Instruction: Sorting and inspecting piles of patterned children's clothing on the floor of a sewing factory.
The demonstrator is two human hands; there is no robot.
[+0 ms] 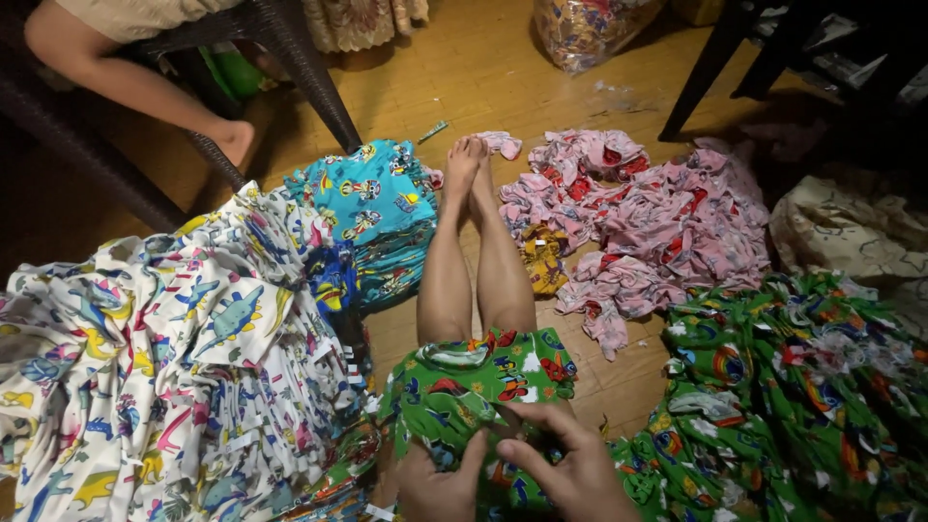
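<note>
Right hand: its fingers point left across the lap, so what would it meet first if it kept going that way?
Probably the left hand, already touching the right hand on the green printed garment; beyond lies the white dinosaur-print pile.

One package shows: a bulging clear plastic bag (585,29) stuffed with red, yellow and blue printed cloth, standing on the wooden floor (483,77) at the far edge, right of centre. No labels, signs or screens are visible.
</note>
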